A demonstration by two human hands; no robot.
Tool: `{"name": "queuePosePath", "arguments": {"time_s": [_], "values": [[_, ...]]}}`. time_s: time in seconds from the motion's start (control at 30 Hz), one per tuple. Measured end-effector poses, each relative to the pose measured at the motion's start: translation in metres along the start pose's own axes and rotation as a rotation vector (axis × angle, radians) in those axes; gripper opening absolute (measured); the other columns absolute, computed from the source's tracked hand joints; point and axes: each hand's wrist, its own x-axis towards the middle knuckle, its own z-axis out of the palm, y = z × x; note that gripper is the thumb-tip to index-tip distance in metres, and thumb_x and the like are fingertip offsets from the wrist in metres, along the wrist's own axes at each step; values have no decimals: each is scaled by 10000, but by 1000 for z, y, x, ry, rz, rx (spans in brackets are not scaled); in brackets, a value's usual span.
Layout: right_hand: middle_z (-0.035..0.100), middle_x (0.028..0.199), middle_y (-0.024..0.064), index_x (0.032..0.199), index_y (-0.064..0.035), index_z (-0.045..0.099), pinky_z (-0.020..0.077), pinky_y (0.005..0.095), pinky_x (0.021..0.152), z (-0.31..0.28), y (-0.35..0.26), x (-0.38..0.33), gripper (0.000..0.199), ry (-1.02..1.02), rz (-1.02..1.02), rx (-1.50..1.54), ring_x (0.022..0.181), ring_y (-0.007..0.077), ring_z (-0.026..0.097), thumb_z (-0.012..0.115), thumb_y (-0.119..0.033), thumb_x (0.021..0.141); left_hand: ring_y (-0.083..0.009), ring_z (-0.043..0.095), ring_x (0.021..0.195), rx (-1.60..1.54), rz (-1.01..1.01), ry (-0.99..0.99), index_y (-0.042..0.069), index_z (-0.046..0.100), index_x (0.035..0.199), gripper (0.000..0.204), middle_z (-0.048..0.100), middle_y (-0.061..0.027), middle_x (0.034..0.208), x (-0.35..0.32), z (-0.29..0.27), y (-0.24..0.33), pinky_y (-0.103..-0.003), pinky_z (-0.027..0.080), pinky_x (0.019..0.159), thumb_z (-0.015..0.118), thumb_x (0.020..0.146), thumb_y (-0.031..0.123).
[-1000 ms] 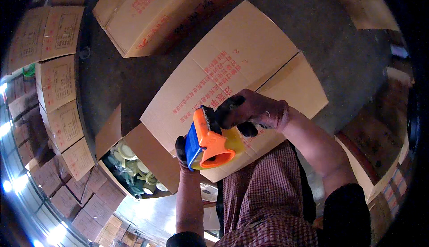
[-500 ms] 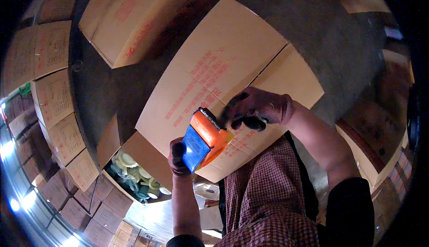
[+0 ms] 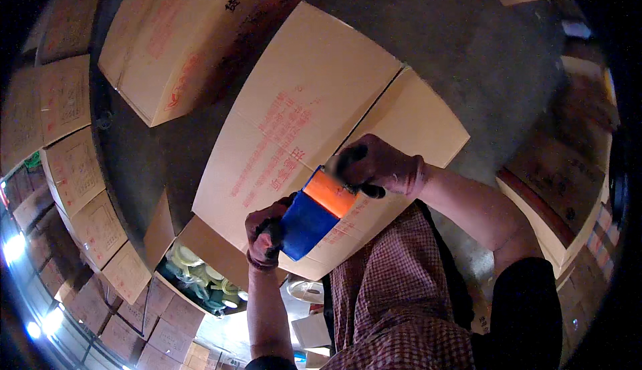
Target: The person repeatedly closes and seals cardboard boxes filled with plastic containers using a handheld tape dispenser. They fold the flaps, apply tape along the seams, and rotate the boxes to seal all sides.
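Note:
My gloved left hand point(image 3: 265, 232) grips a blue and orange packing tape dispenser point(image 3: 306, 232) by its left side, above a cardboard box point(image 3: 334, 62). At the dispenser's upper right edge is my gloved right hand point(image 3: 376, 168), its fingers bent together there. Whatever they pinch is too blurred and dark to make out. The box's two top flaps meet along a dark seam that runs up to the right from near my right hand. Red print covers part of the larger flap.
Another large carton point(image 3: 194, 35) stands at the upper left. An open carton point(image 3: 221, 243) with pale round pieces inside sits left of my left arm. Stacked cartons point(image 3: 70, 169) line the left side, and a carton point(image 3: 555, 196) stands at the right.
The dispenser has turned, so its toothed edge no longer shows and its flat blue side faces up. My right hand remains at its edge. The view has shifted slightly.

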Motion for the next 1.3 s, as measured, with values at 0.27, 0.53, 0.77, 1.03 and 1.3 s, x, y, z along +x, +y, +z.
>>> {"name": "queuePosePath", "arguments": {"time_s": [0.27, 0.53, 0.77, 1.03, 1.3], "values": [[614, 720, 177, 832, -28, 628, 481, 414, 652, -68, -5, -11, 255, 424, -234, -1014, 688, 317, 605, 596, -171, 624, -163, 542, 707, 346, -152, 47, -67, 593, 860, 555, 572, -89, 700, 31, 57, 5, -272, 438, 659, 746, 614, 407], [592, 629, 91, 761, -31, 597, 446, 354, 575, -220, -73, -42, 207, 978, -78, -909, 578, 211, 567, 567, -225, 697, -107, 510, 606, 574, -16, 49, -47, 605, 781, 391, 580, -56, 651, 75, 72, 3, -254, 437, 608, 648, 725, 337], [567, 583, 81, 696, -33, 590, 445, 336, 515, -264, -60, 10, 163, 972, -1, -1085, 553, 163, 565, 565, -194, 695, -87, 426, 557, 576, -83, 318, -24, 545, 680, 364, 490, -18, 585, 96, 72, -46, -266, 351, 485, 651, 719, 322], [608, 707, 175, 740, -5, 623, 474, 388, 640, -306, 70, 99, 232, 657, 141, -1057, 658, 232, 605, 594, -230, 689, -113, 466, 506, 579, -32, 341, -29, 542, 663, 349, 504, -47, 531, 96, 73, -52, -262, 394, 498, 628, 691, 308], [531, 1164, 164, 1137, -24, 518, 470, 374, 795, -255, 61, 76, 533, 800, 305, -494, 1005, 277, 554, 653, -274, 685, -156, 516, 542, 542, 84, 343, -43, 571, 681, 404, 538, -95, 575, 91, 75, -58, -298, 469, 601, 618, 685, 358]]}}
